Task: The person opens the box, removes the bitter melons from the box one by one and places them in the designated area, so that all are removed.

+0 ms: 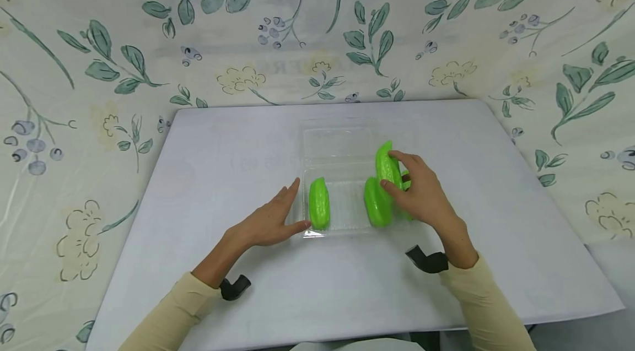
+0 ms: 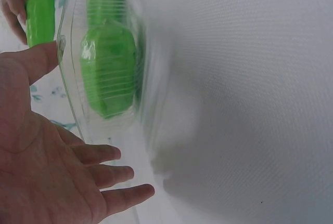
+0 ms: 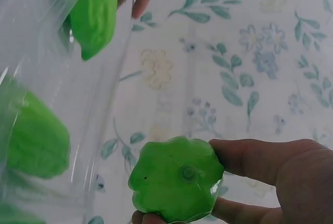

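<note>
A clear plastic box [image 1: 345, 213] lies on the table with its lid [image 1: 339, 141] folded back. My right hand [image 1: 421, 191] grips a glossy green ridged bitter melon, likely plastic [image 1: 388, 166], between thumb and fingers above the box's right side. Its lobed end [image 3: 179, 177] faces the right wrist camera. Another bitter melon [image 1: 319, 203] lies along the box's left wall, and one more [image 1: 378, 205] is at the right, below the held one. Behind the right hand a further green piece [image 1: 407, 179] is mostly hidden. My left hand [image 1: 270, 219] spreads its straight fingers beside the box, thumb at its front-left rim.
The white-covered table [image 1: 223, 147] extends around the box, its back edge near a flower-printed cloth [image 1: 297, 26]. A black band end [image 1: 428, 260] sticks out from the right wrist, another [image 1: 235, 287] from the left.
</note>
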`<control>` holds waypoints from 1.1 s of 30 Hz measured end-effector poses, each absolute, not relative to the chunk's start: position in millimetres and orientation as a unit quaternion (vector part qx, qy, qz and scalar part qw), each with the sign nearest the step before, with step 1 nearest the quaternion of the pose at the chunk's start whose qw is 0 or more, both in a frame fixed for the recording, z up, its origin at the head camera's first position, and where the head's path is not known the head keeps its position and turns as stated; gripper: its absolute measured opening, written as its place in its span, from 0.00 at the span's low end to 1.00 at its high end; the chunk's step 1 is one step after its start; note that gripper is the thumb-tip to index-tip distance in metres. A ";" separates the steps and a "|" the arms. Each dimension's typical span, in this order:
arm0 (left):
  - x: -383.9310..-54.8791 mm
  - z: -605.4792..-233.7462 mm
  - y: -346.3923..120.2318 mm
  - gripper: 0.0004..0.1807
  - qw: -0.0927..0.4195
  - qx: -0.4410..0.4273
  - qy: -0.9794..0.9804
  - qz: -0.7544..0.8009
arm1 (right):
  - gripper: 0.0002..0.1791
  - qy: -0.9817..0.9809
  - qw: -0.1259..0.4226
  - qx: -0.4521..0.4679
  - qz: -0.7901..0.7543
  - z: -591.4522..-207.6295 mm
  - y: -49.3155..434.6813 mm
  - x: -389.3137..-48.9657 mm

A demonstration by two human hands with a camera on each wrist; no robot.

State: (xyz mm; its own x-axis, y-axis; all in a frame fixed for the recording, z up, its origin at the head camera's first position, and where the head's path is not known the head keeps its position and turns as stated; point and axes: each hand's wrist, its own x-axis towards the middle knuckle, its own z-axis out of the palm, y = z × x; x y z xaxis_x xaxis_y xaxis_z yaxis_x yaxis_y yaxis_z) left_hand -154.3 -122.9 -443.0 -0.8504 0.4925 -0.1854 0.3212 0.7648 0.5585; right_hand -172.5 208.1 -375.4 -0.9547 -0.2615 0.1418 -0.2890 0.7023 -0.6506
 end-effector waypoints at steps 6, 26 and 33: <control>-153.5 -443.1 -123.3 0.56 0.163 0.222 0.924 0.266 | 0.33 -0.924 0.035 0.129 0.358 -379.2 237.2 -177.4; -152.0 -440.3 -121.6 0.56 0.172 0.213 0.924 0.268 | 0.35 -0.948 0.019 0.033 0.315 -407.2 318.8 -183.3; -151.3 -439.7 -120.7 0.56 0.174 0.210 0.923 0.270 | 0.35 -0.953 0.000 0.008 0.304 -422.1 330.1 -185.9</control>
